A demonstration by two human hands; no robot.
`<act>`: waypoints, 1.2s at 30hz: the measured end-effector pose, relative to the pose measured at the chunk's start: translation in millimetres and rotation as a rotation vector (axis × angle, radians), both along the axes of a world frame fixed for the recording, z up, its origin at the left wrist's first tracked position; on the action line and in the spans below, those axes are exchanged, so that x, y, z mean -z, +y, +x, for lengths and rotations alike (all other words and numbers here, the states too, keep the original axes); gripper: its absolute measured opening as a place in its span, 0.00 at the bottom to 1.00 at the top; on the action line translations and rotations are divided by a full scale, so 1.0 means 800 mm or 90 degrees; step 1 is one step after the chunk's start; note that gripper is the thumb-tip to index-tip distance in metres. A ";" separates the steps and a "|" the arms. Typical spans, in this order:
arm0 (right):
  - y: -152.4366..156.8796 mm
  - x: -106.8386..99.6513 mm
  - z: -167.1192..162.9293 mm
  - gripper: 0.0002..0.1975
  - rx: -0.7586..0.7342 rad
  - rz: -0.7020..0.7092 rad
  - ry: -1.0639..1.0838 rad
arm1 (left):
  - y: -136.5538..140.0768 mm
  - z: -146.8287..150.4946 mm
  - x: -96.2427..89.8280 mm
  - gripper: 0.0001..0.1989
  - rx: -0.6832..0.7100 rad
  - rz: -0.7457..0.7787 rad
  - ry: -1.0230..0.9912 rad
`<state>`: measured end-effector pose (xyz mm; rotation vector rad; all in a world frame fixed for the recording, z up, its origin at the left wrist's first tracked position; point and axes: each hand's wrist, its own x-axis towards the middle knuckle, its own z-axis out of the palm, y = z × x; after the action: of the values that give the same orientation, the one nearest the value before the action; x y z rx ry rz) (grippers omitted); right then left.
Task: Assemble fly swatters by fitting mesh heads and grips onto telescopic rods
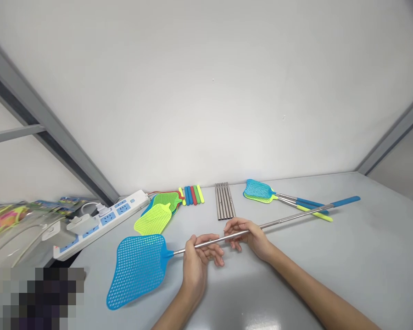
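Note:
Both my hands hold a long fly swatter with a blue mesh head, a silver telescopic rod and a blue grip. My left hand is closed around the rod near the head, its fingers curled loosely. Farther up the rod, my right hand grips it with thumb and fingers. The rod is drawn out long and slants up to the right. Behind my hands lies a row of several metal rods. To their left are several coloured grips and loose swatter heads in yellow, green and blue.
At the back right, several swatters with blue and yellow heads lie stacked beneath the long rod's line. A white power strip with plugs and cables runs along the left edge, beside plastic-wrapped packages. A white wall closes off the grey table's back.

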<state>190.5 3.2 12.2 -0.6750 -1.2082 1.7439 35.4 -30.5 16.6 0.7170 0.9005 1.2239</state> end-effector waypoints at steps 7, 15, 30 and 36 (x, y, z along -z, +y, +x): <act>-0.004 0.001 -0.004 0.14 -0.015 0.000 0.021 | -0.001 0.005 -0.003 0.22 0.038 -0.035 -0.010; -0.006 0.003 -0.012 0.14 -0.033 -0.019 0.036 | -0.005 0.008 0.000 0.22 0.056 -0.034 -0.020; -0.015 0.006 -0.017 0.14 -0.045 -0.026 0.012 | -0.007 0.013 0.006 0.23 0.077 -0.041 -0.057; -0.017 0.007 -0.018 0.14 -0.047 -0.026 0.004 | -0.008 0.014 0.008 0.23 0.094 -0.047 -0.068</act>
<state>175.7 -10.4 6.4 -0.6565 -1.2100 1.8339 46.4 -36.7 10.2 0.6413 0.7874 1.0828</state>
